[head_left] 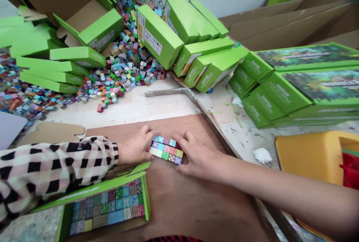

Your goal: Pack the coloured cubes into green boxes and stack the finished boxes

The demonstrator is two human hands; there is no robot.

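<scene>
A small block of patterned cubes [166,150], laid in rows, sits on the brown board between my two hands. My left hand [138,145] grips its left end with thumb and fingers. From the other side, my right hand [196,156] closes on the right end. Below my left forearm lies an open green box [148,201], its flap raised, with rows of patterned cubes [112,204] packed inside. The sleeve over my left arm is checked, while the right forearm is bare.
Loose cubes [126,66] are heaped at the back left among green boxes [159,36]. Printed green boxes [277,96] are stacked at right. A metal strip [207,117] edges the brown board [179,201]. A yellow bin [305,156] and crumpled white paper [262,155] lie to the right.
</scene>
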